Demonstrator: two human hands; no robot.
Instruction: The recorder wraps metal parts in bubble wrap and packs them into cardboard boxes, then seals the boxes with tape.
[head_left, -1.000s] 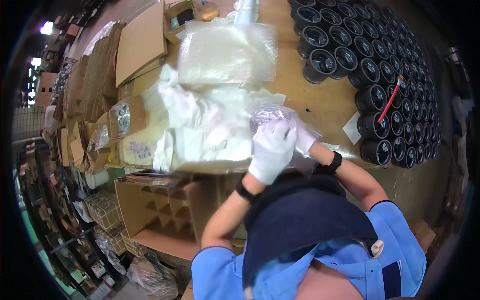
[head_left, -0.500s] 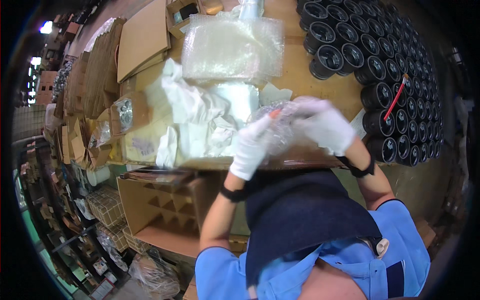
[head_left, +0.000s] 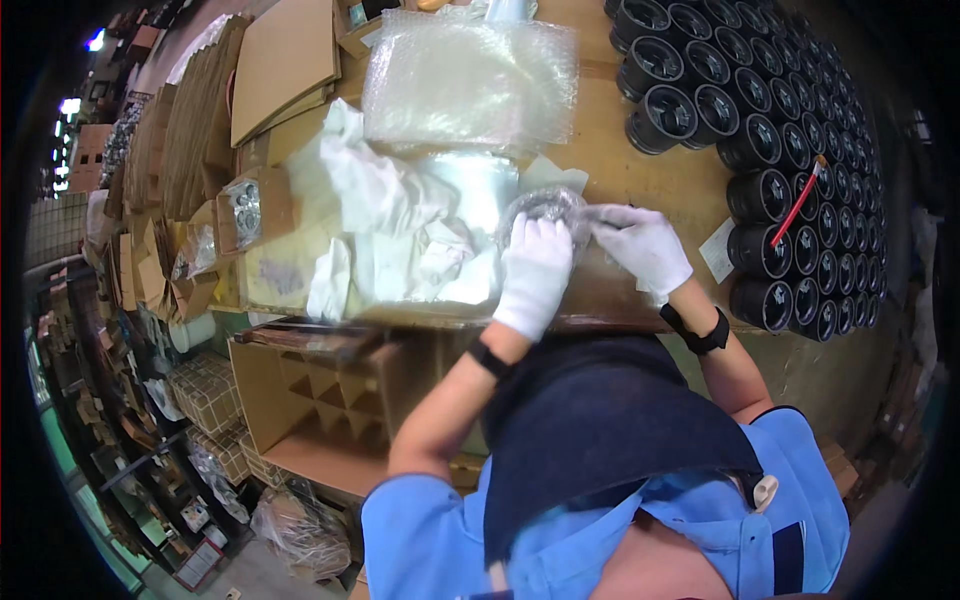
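Note:
Both my hands wear white gloves. My left hand (head_left: pixel 537 270) is closed over a round bundle in clear bubble wrap (head_left: pixel 548 200), pressing it near the table's front edge; what lies inside the wrap is hard to make out. At the bundle's right side my right hand (head_left: pixel 643 248) has its fingers pinched together, tips against the wrap's edge. What those fingertips hold is too small to tell. Left of the bundle lie crumpled white cloths (head_left: pixel 385 200) and a shiny clear plastic sheet (head_left: pixel 480 185). Flat sheets of bubble wrap (head_left: pixel 470 80) are stacked beyond.
Rows of black cylindrical cups (head_left: pixel 668 115) fill the table's right side, with a red-handled brush (head_left: pixel 797 207) across them. Flat cardboard (head_left: pixel 285 70) leans at the far left, near a small open box (head_left: pixel 262 215). Below the table's edge stands a divided carton (head_left: pixel 330 405).
The bundle has settled lower onto the table. My left hand has moved right and now covers its near side; my right hand has drawn its fingers to the bundle's right edge.

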